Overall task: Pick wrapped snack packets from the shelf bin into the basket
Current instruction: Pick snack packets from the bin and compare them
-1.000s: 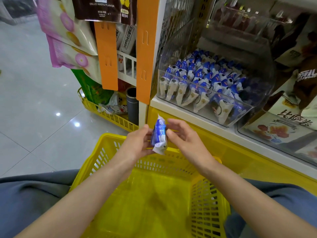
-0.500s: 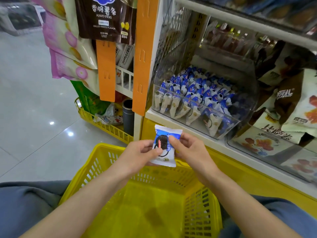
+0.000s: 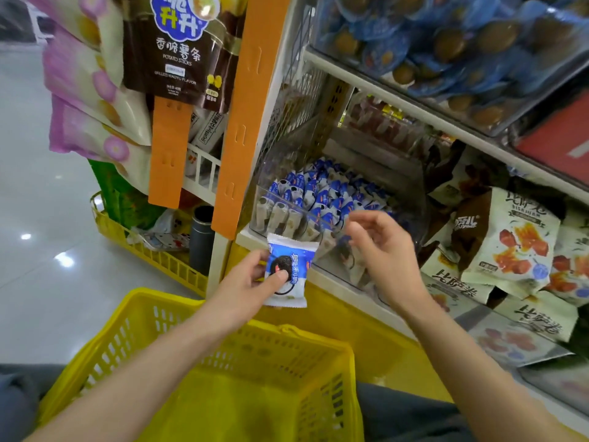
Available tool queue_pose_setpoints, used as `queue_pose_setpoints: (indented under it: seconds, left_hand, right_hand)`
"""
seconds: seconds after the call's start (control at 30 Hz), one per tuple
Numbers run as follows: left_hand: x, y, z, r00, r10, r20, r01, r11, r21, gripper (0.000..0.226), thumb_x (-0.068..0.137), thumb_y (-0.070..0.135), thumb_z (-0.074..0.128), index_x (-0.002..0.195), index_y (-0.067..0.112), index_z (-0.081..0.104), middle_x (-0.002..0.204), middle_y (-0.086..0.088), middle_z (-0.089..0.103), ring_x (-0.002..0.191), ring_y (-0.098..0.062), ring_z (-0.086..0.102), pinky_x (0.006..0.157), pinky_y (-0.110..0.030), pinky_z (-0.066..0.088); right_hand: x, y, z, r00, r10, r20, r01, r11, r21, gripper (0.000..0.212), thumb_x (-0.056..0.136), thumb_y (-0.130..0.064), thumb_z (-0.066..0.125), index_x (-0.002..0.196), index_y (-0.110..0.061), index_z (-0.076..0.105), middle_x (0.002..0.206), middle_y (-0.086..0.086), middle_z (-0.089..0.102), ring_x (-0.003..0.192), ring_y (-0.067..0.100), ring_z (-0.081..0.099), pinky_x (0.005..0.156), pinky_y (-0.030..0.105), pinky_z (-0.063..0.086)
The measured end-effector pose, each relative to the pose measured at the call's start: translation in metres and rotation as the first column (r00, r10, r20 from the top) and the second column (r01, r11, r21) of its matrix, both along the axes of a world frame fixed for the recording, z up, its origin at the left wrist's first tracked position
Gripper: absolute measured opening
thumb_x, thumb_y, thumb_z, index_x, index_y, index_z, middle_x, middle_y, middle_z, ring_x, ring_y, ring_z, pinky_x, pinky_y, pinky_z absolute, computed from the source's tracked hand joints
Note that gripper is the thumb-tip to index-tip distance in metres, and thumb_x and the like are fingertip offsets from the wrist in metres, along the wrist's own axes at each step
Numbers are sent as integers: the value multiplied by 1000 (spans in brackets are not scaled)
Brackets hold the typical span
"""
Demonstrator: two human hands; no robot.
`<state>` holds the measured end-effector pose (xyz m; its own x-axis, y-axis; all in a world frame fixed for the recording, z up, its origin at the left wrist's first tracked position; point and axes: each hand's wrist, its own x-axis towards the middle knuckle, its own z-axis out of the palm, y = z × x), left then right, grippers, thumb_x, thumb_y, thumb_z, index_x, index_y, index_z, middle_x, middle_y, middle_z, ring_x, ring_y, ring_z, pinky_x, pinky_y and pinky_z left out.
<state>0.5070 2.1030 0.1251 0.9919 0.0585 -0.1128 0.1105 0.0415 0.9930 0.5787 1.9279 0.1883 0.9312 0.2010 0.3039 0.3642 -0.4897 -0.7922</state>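
My left hand (image 3: 251, 282) pinches a blue-and-white wrapped snack packet (image 3: 294, 263) with a dark cookie picture, thumb on its front, just above the far rim of the yellow basket (image 3: 153, 317). The basket sits on my lap and looks empty. My right hand (image 3: 381, 250) hovers with loosely curled fingers and holds nothing, right in front of the clear shelf bin (image 3: 280, 218). Several more blue-and-white packets (image 3: 318, 196) stand in rows inside that bin.
Orange shelf strips (image 3: 242, 122) and hanging potato-stick bags (image 3: 178, 49) are at upper left. Brown and cream snack bags (image 3: 516, 244) fill the shelf to the right. Another yellow basket (image 3: 149, 253) and a dark cylinder (image 3: 200, 237) stand on the floor at left.
My right hand has let go of the packet and moved up and right to the bin front. The left hand now holds the packet alone. The view has tilted upward.
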Motion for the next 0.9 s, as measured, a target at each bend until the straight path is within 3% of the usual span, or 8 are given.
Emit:
queue_pose_setpoints:
  seconds: [0.1, 0.23, 0.3, 0.43, 0.6, 0.7, 0.8, 0.9]
  left_hand:
    - [5, -1, 4, 999, 51, 9, -51, 997, -57, 28, 92, 19, 53, 120, 22, 49, 111, 2, 66, 100, -6, 61, 79, -17, 48]
    - [9, 0, 9, 995, 100, 5, -99, 989, -106, 28, 92, 17, 52, 121, 18, 50, 112, -1, 65, 101, -11, 61, 90, -31, 48]
    - [9, 3, 10, 995, 102, 1, -101, 988, -116, 28, 92, 19, 53, 120, 18, 50, 112, -1, 65, 104, -13, 61, 95, -36, 47]
    - [11, 5, 11, 993, 113, 15, -109, 982, -155, 25, 92, 20, 52, 117, 21, 49, 114, 1, 64, 104, -11, 60, 94, -34, 47]
    - [10, 4, 8, 993, 122, -11, -121, 974, -193, 25, 93, 19, 52, 117, 19, 49, 114, -3, 63, 98, -16, 63, 68, -28, 58]
    - [10, 6, 6, 987, 139, -77, -154, 956, -250, 19, 93, 18, 52, 112, 20, 50, 109, -4, 64, 89, -16, 64, 56, -21, 56]
    - [11, 8, 7, 973, 130, -189, -191, 916, -353, 20, 93, 21, 53, 112, 19, 50, 104, -6, 64, 86, -18, 65, 67, -31, 58]
    - [8, 10, 12, 971, 63, -229, -170, 855, -490, 37, 87, 34, 56, 118, 14, 50, 103, -10, 64, 89, -25, 65, 78, -42, 54]
  right_hand:
    - [43, -5, 20, 994, -108, -11, 101, 952, -290, 12, 92, -20, 55, 102, -24, 60, 91, -13, 60, 81, -2, 57, 68, 9, 45]
    - [81, 0, 23, 944, -238, -229, 31, 755, -655, 19, 91, -29, 56, 99, -15, 64, 97, 1, 61, 74, 7, 52, 74, 23, 41]
    - [87, 3, 20, 938, -229, -261, -38, 679, -733, 20, 89, -32, 58, 92, -13, 65, 94, 4, 62, 74, 10, 54, 70, 24, 44]
    - [91, 6, 16, 954, -214, -210, -27, 635, -772, 28, 85, -29, 65, 107, -12, 61, 101, -3, 51, 90, 10, 50, 78, 23, 42]
    - [88, 9, 21, 957, -224, -187, 29, 711, -703, 5, 85, -15, 64, 89, -14, 63, 102, 6, 62, 86, 15, 59, 79, 29, 50]
    - [76, 9, 39, 967, -256, -3, 210, 799, -564, 2, 87, -15, 61, 88, -17, 60, 95, 7, 65, 83, 19, 63, 81, 35, 54]
    - [54, 11, 60, 950, -216, 225, 278, 913, -298, 3, 89, -17, 59, 91, -19, 60, 90, 3, 65, 83, 15, 63, 75, 30, 55]
    - [24, 23, 65, 996, -88, 32, 91, 991, -96, 4, 88, -16, 60, 87, -19, 61, 84, 2, 68, 74, 9, 68, 59, 21, 56]
